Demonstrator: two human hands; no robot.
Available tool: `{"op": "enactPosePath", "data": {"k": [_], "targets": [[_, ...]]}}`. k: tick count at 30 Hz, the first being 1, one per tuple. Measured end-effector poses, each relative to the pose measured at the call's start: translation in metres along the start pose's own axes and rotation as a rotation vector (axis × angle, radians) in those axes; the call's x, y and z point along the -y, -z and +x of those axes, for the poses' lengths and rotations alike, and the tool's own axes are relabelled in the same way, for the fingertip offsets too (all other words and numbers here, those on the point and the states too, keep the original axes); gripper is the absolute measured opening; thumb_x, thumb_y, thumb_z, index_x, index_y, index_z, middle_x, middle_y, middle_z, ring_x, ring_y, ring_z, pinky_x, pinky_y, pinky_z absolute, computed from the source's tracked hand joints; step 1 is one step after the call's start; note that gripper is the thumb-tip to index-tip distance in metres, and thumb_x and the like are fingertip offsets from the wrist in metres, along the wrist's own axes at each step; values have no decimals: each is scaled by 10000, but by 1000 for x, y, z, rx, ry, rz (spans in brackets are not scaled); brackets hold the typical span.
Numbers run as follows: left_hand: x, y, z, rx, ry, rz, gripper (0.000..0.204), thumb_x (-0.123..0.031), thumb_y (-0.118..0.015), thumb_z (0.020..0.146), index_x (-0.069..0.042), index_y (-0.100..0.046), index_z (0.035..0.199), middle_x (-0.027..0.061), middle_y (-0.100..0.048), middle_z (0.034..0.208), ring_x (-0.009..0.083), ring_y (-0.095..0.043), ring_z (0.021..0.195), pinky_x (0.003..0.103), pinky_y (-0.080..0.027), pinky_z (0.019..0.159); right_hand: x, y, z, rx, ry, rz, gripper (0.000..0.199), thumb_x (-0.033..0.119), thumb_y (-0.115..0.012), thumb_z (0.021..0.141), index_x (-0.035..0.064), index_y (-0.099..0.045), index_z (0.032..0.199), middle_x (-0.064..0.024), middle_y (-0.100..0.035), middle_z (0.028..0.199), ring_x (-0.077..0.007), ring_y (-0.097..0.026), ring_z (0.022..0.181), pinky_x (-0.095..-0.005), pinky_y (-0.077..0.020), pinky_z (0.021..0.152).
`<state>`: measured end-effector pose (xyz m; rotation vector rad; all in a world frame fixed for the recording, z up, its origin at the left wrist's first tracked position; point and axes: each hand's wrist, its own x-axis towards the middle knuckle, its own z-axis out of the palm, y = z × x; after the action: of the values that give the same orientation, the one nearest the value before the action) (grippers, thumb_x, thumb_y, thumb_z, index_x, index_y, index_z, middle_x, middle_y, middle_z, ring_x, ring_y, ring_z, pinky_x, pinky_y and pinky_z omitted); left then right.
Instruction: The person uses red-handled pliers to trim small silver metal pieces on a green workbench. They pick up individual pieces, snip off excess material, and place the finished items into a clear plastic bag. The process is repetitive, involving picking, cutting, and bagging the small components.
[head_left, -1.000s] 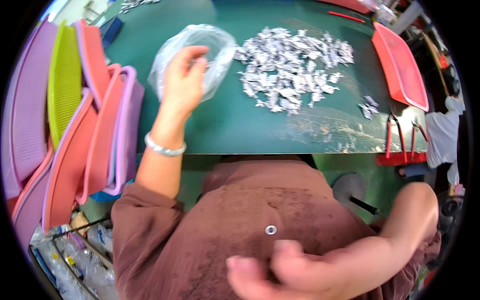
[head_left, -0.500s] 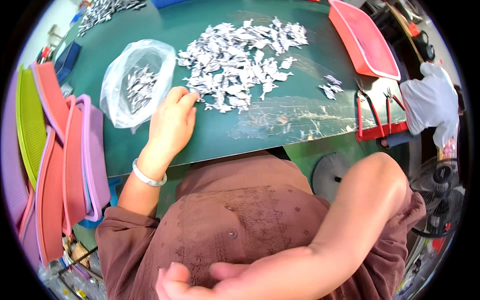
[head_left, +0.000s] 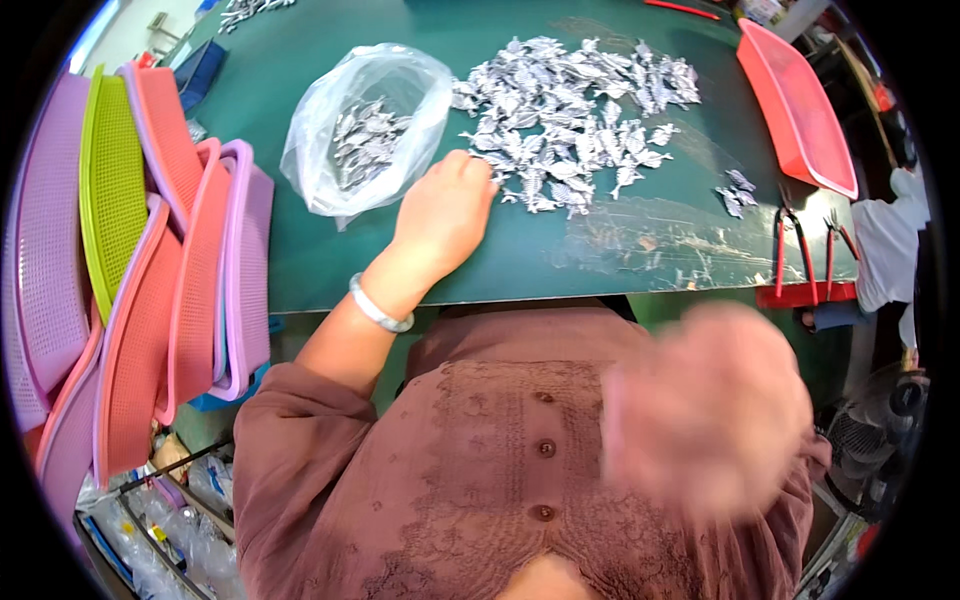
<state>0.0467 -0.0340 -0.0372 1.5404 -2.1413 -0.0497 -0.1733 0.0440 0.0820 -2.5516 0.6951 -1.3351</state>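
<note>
A brownish-mauve embroidered buttoned blouse [head_left: 480, 470] and a pale bangle [head_left: 380, 308].

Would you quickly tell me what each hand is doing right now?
Left hand: curled on the small silver pieces, beside the clear plastic bag; grip unclear.
Right hand: blurred, cannot be told.

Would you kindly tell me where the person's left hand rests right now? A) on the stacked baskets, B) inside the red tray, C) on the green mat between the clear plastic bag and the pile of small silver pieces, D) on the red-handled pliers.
C: the left hand lies on the green mat, with the clear plastic bag at its left and the pile of small silver pieces at its right.
</note>
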Motion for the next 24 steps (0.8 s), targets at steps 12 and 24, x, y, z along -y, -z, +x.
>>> {"op": "enactPosePath", "data": {"k": [12, 24], "targets": [[-43, 17, -5, 25, 747, -1580, 119, -142, -518, 917, -32, -563, 921, 63, -602, 775, 143, -596, 691, 263, -491, 629, -82, -64, -33, 289, -1157, 997, 243, 153, -571, 882, -27, -568, 1046, -23, -594, 845, -80, -540, 714, -233, -457, 609], [-44, 10, -10, 55, 716, -1618, 114, -138, -534, 908, -37, -579, 938, 60, -609, 770, 134, -582, 684, 253, -479, 632, -91, -66, -43, 212, -1199, 1323, 188, 119, -508, 912, -22, -582, 1013, -96, -627, 874, -122, -584, 695, -228, -475, 586]]}}
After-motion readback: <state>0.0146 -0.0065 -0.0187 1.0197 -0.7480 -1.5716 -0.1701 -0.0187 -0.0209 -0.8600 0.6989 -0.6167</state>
